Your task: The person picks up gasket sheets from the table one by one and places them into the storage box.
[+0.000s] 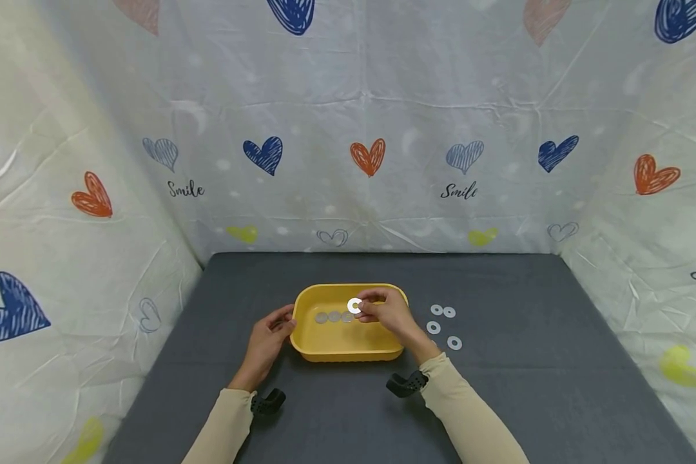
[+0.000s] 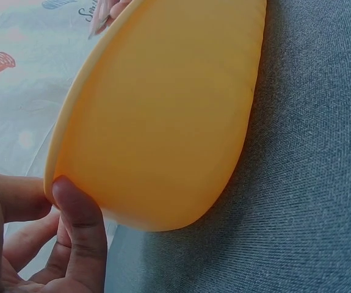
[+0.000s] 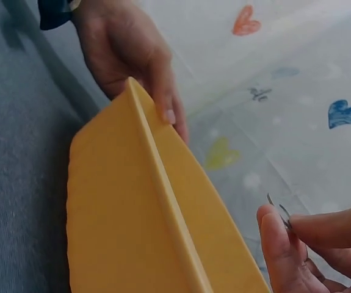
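Note:
A shallow yellow plastic tray [image 1: 354, 356] with rounded corners stands on the dark table. My left hand [image 1: 269, 340] holds its left end; in the left wrist view the thumb [image 2: 80, 213] presses the outer wall just under the rim. Over the tray, my right hand [image 1: 387, 314] pinches a flat metal washer [image 1: 350, 303] between thumb and fingertips. The right wrist view shows that washer [image 3: 279, 210] nearly edge-on, above the rim. Beneath it, several grey discs [image 1: 321, 318] lie in a row on the tray's floor.
Several more washers [image 1: 454, 343] lie loose on the table to the right of the tray, one partly hidden by the right wrist. A dark grey cloth [image 1: 522, 309] covers the table. White curtains [image 1: 417, 129] printed with hearts enclose the back and sides.

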Motion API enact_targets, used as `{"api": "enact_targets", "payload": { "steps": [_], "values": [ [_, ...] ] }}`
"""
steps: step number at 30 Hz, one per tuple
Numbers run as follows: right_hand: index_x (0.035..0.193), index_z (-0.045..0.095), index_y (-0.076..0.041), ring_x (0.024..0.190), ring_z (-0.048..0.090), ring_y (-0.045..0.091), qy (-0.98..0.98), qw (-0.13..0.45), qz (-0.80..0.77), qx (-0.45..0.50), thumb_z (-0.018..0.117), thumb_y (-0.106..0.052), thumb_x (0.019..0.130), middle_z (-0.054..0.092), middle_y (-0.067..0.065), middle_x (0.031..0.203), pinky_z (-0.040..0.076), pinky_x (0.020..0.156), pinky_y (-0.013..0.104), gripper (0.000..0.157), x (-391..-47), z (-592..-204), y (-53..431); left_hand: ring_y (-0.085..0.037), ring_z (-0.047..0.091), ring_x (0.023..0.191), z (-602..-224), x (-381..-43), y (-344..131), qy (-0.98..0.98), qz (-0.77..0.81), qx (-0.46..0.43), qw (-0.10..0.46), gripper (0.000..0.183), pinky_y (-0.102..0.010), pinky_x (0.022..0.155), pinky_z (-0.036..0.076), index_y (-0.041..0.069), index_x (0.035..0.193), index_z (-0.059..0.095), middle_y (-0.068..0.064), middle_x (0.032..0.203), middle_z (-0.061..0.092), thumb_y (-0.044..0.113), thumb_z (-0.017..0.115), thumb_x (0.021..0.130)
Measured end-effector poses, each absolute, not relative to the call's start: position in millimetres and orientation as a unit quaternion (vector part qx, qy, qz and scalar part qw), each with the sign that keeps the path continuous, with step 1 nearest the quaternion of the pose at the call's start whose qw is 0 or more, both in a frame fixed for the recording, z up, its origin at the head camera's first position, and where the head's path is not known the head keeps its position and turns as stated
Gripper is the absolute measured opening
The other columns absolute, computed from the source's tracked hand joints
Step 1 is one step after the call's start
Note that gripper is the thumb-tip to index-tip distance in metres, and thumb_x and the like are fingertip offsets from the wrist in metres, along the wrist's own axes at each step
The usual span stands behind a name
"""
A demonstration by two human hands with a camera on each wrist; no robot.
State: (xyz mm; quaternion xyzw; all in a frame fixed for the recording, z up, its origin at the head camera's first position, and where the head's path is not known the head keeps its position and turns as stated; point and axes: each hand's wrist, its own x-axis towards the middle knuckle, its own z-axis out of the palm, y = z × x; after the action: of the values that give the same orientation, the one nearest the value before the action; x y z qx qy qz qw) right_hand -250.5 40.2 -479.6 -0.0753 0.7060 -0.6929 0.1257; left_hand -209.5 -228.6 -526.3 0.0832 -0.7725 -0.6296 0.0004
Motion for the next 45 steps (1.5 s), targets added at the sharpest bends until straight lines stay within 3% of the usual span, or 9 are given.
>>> {"api": "enact_targets", "payload": {
  "steps": [9,25,45],
  "values": [
    [0.109,0.068,0.005,0.073,0.073,0.018,0.721,0.142,-0.676,-0.042,0.064,0.002,0.091,0.068,0.017,0.098,0.060,0.075,0.038,0.018,-256,-479,18,-0.029,0.058,0.105,-525,-209,-229,-0.773,-0.629,0.080,-0.001,0.041,-0.022,0.070,0.052,0.010,0.140,0.053,-0.014,0.121,0.054,0.012,0.058,0.099],
    [0.108,0.070,0.004,0.070,0.073,0.020,0.710,0.217,-0.670,-0.035,0.065,0.002,0.090,0.071,0.016,0.091,0.059,0.077,0.041,0.019,-263,-491,-15,-0.023,0.059,0.105,-525,-208,-228,-0.772,-0.630,0.087,-0.001,0.041,-0.020,0.071,0.052,0.010,0.140,0.054,-0.016,0.125,0.055,0.012,0.058,0.099],
    [0.095,0.075,0.004,0.067,0.072,0.025,0.784,0.214,-0.583,-0.017,0.070,0.004,0.084,0.070,0.013,0.089,0.060,0.068,0.036,0.012,-267,-503,-33,-0.021,0.060,0.105,-522,-207,-227,-0.774,-0.627,0.086,-0.001,0.041,-0.020,0.071,0.052,0.010,0.139,0.054,-0.014,0.124,0.054,0.013,0.058,0.099]
  ]
}}
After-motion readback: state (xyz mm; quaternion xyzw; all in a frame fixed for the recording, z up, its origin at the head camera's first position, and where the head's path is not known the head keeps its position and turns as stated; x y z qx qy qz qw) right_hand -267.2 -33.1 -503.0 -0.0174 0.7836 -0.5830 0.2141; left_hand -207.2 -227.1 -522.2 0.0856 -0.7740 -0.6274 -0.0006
